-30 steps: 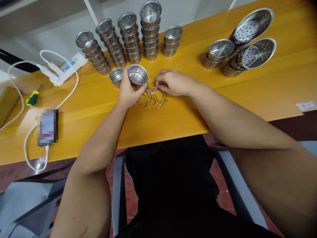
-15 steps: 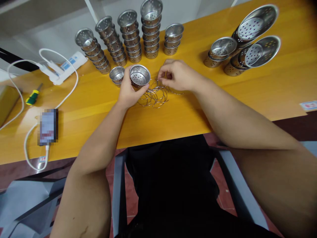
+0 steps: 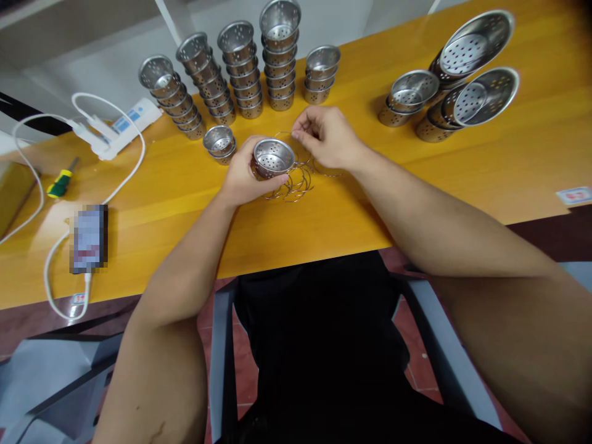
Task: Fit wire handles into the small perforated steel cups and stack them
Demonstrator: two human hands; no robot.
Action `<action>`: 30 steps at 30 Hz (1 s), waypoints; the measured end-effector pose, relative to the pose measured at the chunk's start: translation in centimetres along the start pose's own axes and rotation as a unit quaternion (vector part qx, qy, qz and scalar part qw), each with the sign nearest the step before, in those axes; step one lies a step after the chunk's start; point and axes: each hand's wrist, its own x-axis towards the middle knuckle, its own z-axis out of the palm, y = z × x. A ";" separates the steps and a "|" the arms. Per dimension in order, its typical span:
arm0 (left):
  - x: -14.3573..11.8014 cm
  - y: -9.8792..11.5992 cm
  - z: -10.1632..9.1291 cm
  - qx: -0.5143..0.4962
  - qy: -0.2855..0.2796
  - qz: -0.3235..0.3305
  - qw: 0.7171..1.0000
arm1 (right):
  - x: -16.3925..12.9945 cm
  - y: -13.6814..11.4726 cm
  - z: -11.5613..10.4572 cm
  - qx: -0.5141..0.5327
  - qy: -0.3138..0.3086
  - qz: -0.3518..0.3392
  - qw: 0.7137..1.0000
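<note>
Two hands meet over the table (image 3: pixel 462 179): the left hand (image 3: pixel 243 176) grips a perforated steel cup (image 3: pixel 274 157), mouth up, fingers wrapped around it, while the right hand (image 3: pixel 326 135) pinches a thin wire ring (image 3: pixel 289 137) above the loose wire rings (image 3: pixel 296 180), seemingly lining it up with the rim.

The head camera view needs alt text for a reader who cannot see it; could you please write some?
A person's left hand holds a small perforated steel cup over a pile of wire rings on a yellow table, while the right hand pinches one wire ring. Stacks of similar cups stand behind.
</note>
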 end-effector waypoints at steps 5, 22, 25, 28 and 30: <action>0.1 0.1 -0.1 -0.011 0.002 0.007 1.000 | -0.2 -0.4 -0.3 -0.029 -0.010 0.001 1.000; 0.3 1.0 0.1 -0.013 -0.017 0.019 1.000 | -1.2 -3.9 0.0 -0.043 -0.083 0.049 0.994; 0.2 0.7 0.3 -0.014 -0.011 0.013 1.000 | -0.9 -3.4 -0.1 -0.024 -0.067 0.050 0.996; 0.1 0.1 0.6 -0.010 0.012 -0.016 1.000 | -0.2 -2.4 -0.9 -0.027 -0.028 0.039 0.998; 0.1 -0.2 0.8 -0.005 0.029 -0.037 0.999 | 0.1 -2.3 -1.2 -0.018 -0.010 0.026 0.999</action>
